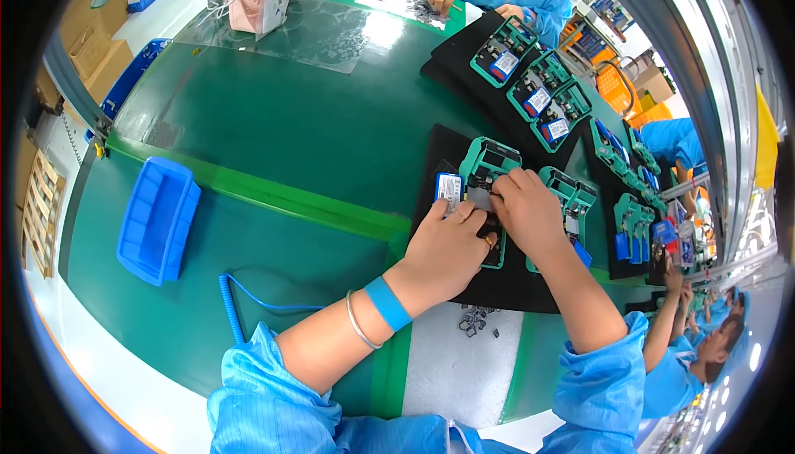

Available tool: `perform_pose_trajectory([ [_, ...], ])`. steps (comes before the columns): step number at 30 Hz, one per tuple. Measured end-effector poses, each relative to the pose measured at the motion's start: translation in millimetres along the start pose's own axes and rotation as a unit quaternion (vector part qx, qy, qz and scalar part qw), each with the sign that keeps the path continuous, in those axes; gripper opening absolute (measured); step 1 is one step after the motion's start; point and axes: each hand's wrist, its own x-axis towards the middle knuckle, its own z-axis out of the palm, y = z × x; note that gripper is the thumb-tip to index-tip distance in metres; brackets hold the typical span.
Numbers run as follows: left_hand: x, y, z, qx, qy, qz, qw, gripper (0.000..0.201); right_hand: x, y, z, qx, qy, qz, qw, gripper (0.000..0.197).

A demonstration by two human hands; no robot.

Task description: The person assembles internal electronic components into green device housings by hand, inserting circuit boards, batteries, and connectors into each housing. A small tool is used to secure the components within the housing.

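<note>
1. Main thing from my seat: the open teal housing (490, 152), sitting on the black mat (505, 295) a bit right of centre. Its long axis runs roughly away from me, near end mostly tucked under the fingers.
2. The relation I'd watch: the right hand (530, 212) comes at the housing's middle from the right, the left hand (440, 247) from the near left. So the far end pokes out ahead of both. Right fingertips look a touch farther up the housing, but honestly neither hand is clearly nearer; both are right on it.
3. Fingers: right ones are bent and bunched, tips down inside the housing. Left ones are curled, reaching in across the near half. Can't tell whether either hand is pinching something, the tips hide it.
4. Just left of the housing I've got a white-labelled blue pack (448, 188), long side about parallel to it, right above the left knuckles. Touching? Can't tell.
5. Just right, a second teal housing (561, 179), partly behind my right forearm.
6. Further out: small dark pieces (474, 321) nearer me, and a blue bin (142, 262) well off to the left.
</note>
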Motion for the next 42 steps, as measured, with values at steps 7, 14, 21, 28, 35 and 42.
perform_pose_trajectory([
  [7, 21, 18, -15, -0.005, -0.005, 0.019, 1.0, 0.047, -5, 26, -25, -0.061, -0.048, 0.046, 0.996, 0.019],
  [14, 25, 36, -28, -0.098, 0.027, -0.024, 0.995, 0.059, -161, 106, -52, 0.09, 0.128, 0.389, 0.908, 0.037],
  [21, -3, 62, -55, -0.332, 0.067, -0.309, 0.889, 0.057, -256, 120, -68, 0.356, 0.087, 0.622, 0.692, 0.041],
  [28, -18, 76, -50, -0.388, 0.099, -0.342, 0.85, 0.041, -264, 104, -51, 0.264, 0.105, 0.592, 0.754, 0.036],
  [35, -28, 89, -53, -0.36, 0.123, -0.361, 0.851, 0.037, -254, 93, -57, 0.29, 0.175, 0.56, 0.756, 0.029],
  [42, 30, 137, -39, -0.098, 0.123, -0.095, 0.983, 0.049, -262, 0, -96, 0.335, 0.212, 0.391, 0.83, 0.01],
])
